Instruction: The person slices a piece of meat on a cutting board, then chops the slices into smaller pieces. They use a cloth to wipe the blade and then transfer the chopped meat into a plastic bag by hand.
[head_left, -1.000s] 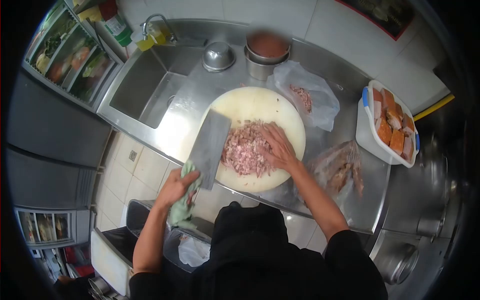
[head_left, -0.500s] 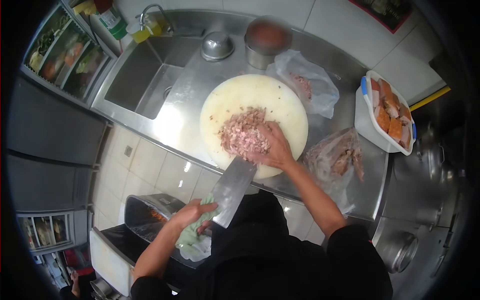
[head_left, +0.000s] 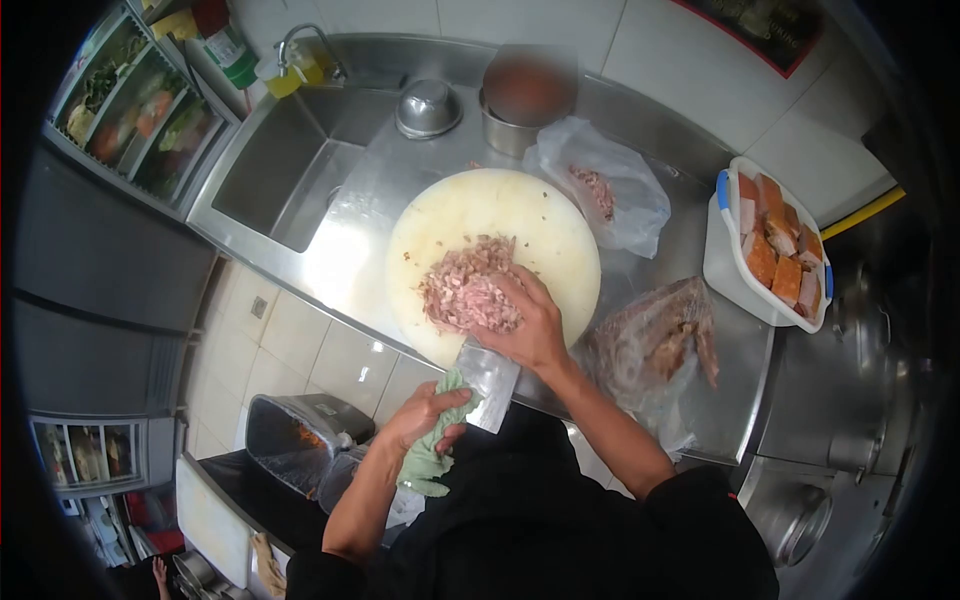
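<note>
A heap of chopped pinkish meat (head_left: 470, 288) lies on the round pale chopping board (head_left: 500, 205). My right hand (head_left: 530, 322) rests against the heap's near right side, fingers spread and touching the meat. My left hand (head_left: 425, 418) is closed round the handle end of a cleaver and a light green cloth (head_left: 432, 462), which hangs down below the fingers. The broad blade of the cleaver (head_left: 490, 385) reaches to the near edge of the board, under my right hand. The cleaver's handle is hidden by the hand and cloth.
Behind the board stand a metal bowl (head_left: 428, 108) and a metal pot (head_left: 508, 132). Plastic bags with meat (head_left: 640, 190) (head_left: 660, 345) lie to the right, beside a white tub (head_left: 735, 255) of browned meat pieces. A sink (head_left: 270, 190) is left; a lined bin (head_left: 285, 440) stands below.
My left hand has moved up and right, bringing the cleaver in to the board's near edge with more of its blade covered. My right hand stays at the meat. The view has shifted slightly.
</note>
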